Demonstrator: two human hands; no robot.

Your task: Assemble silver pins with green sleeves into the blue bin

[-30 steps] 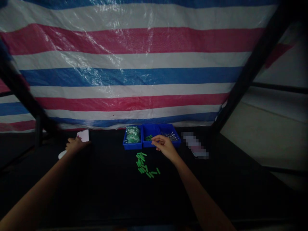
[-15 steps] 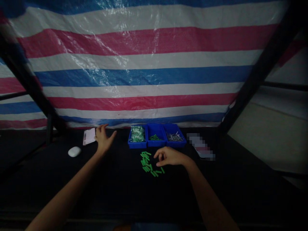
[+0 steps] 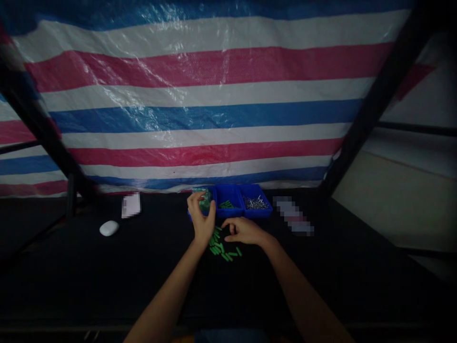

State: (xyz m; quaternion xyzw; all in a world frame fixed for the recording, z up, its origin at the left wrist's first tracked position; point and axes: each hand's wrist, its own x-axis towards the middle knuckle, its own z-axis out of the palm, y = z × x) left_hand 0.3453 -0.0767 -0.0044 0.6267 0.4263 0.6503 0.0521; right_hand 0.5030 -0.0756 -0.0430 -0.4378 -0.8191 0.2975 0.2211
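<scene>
My left hand is over the front of the left blue bin, thumb and fingers apart in a wide curve, nothing seen between them. It partly hides that bin and the clear bags with green contents inside. My right hand hovers at the right of a loose pile of green plastic wall plugs on the black table. Its index finger and thumb are apart and its other fingers curl inward; no held thing shows. A few more green plugs lie in the middle blue bin.
The right blue bin holds many metal screws. A white computer mouse and a blurred pale card are at the left. A blurred flat object lies right of the bins. A striped sheet hangs behind the table.
My left hand has moved right, from beside the pale card to the left blue bin. My right hand stays by the green plugs, slightly shifted. The view has turned a little.
</scene>
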